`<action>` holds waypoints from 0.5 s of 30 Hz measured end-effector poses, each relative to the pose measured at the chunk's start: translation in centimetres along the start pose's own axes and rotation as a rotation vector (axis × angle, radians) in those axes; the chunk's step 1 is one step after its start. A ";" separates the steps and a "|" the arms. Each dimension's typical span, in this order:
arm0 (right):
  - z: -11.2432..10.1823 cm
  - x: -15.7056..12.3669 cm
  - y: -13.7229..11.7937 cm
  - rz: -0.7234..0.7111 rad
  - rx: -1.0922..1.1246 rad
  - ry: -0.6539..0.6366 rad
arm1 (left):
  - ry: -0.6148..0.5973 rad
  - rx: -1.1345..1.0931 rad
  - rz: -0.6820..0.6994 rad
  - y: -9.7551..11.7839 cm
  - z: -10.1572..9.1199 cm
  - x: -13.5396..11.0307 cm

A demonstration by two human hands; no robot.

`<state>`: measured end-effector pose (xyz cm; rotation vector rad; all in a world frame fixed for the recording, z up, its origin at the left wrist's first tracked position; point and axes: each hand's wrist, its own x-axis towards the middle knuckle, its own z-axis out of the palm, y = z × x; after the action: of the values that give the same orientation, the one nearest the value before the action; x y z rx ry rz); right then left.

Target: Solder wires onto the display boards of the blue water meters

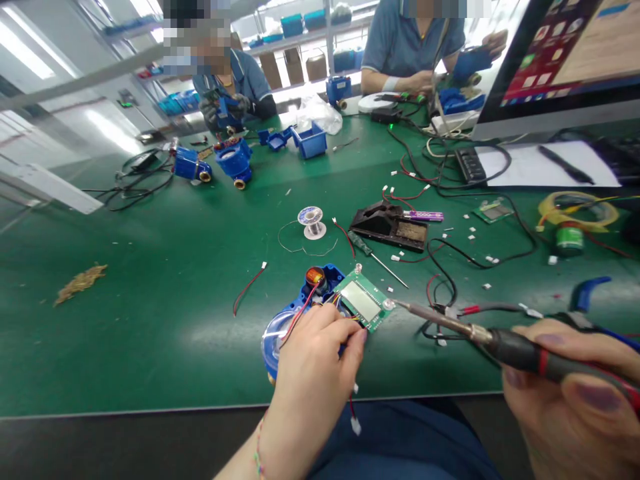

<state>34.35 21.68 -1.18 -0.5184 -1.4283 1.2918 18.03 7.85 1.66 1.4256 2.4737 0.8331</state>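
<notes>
My right hand (580,387) is wrapped around the grip of a soldering iron (510,348). Its tip points left, close by the right corner of a green circuit board (363,300) with a small grey display; whether they touch I cannot tell. At the board's lower left edge, the fingers of my left hand (317,350) are curled and closed on it, with thin coloured wires beside them. Under this hand lies a blue meter housing (333,272), partly hidden, with a round clear window (273,340). A red and black wire (300,313) runs out over the housing.
A solder spool (313,223), an iron stand (390,227) and a screwdriver (380,257) lie beyond the board. Cables and small white connectors spread rightward, near a monitor (555,60). Blue housings (234,160) stand farther back, where two people work across the green table (175,267).
</notes>
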 end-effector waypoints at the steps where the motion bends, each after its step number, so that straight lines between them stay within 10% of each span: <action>1: -0.1 -0.4 -0.1 0.041 -0.007 -0.006 | 0.011 0.004 0.002 0.1 0.0 0.1; 15: -1.1 -2.0 0.4 -0.035 -0.216 -0.132 | 0.138 0.024 0.005 0.4 0.5 -0.1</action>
<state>35.85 20.52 -2.56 -0.5564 -1.6916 1.1687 18.56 8.14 1.43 1.4280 2.5895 0.9352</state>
